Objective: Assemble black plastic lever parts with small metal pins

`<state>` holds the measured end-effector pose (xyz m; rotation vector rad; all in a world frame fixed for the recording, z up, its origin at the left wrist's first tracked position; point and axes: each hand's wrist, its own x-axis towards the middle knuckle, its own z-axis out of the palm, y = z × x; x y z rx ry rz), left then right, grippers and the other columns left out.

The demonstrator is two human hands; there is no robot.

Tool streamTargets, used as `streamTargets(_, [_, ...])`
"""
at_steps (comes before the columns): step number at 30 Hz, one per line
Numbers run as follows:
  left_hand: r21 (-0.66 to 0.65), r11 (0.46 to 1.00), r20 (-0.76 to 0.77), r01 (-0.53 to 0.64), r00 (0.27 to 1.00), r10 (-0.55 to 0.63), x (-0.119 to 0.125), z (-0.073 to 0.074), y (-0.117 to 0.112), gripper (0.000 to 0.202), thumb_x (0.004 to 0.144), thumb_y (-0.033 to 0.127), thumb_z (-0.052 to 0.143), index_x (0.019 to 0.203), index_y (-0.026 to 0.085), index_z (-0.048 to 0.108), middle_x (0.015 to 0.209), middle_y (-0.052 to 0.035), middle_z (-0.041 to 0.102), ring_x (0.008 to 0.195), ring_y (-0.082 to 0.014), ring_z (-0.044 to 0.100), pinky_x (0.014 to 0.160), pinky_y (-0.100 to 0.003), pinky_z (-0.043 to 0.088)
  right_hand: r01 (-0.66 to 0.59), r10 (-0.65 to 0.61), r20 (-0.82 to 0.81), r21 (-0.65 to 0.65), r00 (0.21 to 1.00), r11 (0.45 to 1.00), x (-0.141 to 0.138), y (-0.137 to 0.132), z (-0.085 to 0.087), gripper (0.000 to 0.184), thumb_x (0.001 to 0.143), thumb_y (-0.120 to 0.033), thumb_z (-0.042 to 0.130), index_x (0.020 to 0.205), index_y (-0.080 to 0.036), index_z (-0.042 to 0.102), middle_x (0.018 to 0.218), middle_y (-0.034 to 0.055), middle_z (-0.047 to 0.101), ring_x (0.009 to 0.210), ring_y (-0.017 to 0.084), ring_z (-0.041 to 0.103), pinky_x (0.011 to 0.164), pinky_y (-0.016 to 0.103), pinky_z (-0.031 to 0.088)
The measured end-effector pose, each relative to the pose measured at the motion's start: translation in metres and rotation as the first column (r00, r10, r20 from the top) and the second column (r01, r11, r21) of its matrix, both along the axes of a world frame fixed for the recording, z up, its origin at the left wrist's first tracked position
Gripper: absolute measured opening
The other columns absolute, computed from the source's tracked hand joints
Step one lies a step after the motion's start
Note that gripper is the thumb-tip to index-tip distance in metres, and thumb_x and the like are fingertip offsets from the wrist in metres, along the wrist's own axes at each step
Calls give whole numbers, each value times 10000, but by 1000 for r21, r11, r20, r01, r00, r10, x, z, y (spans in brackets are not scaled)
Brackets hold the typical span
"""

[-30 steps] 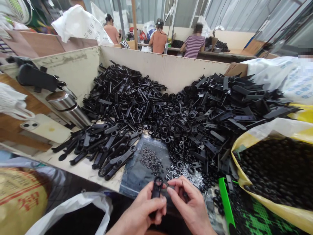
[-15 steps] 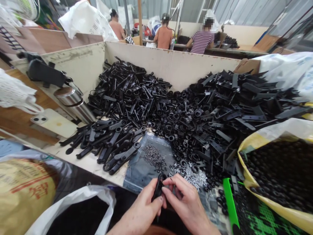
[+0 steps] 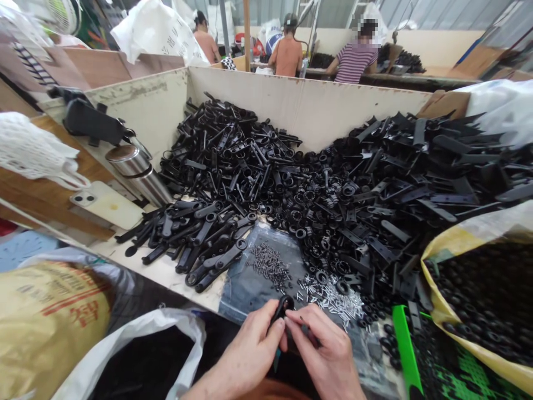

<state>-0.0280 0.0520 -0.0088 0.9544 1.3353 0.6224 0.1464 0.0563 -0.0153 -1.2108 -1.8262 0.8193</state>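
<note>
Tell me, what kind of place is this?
It looks like a small factory workshop. A big bin is heaped with black plastic parts, tiny screws lie on a plastic bag, the left hand holds one black plastic part, and other workers stand at a long bench behind.

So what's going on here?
A person holds a small black plastic part in their left hand, with the right hand pinched against it. Ahead, a board-walled bin holds heaps of black plastic pieces. At its near edge, a plastic bag carries small dark fasteners and loose silver pins. A yellow sack of black rings sits to the right. Other workers are at a far bench.
</note>
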Motion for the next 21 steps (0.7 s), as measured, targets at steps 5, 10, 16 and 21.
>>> streamTargets(5, [99,987,-4,129,992,-129,1,-2,6,262,970,452,506,925,217,613,673,42,538,649,-139,477,678,-249,398,-39,36,61,55,998,998,3,3,1,189,1011,-178,520,1062,-203,701,824,37,694,684,150,674,630,229,515])
streamTargets(10, [47,994,63,97,993,-100,3,-3,8,311,981,501,477,939,204,560,634,70,463,580,-110,378,554,-228,301,-86,80,162,31,984,996,7,8,11,251,1027,-227,483,1120,-210,716,789,32,674,642,146,668,582,218,517])
streamTargets(16, [2,996,158,93,983,-92,3,-2,12,443,968,563,475,1151,165,542,600,87,439,518,-94,282,485,-229,202,-80,66,268,43,961,996,23,4,24,349,1036,-223,416,1349,-245,567,1034,65,720,907,181,729,783,253,583])
streamTargets(21, [-7,998,175,55,983,-53,4,-4,12,523,921,623,521,1149,155,571,585,89,450,492,-85,260,475,-227,199,-190,153,376,63,914,980,22,1,17,321,1015,-124,337,1216,-214,570,1001,65,765,835,179,761,748,242,587])
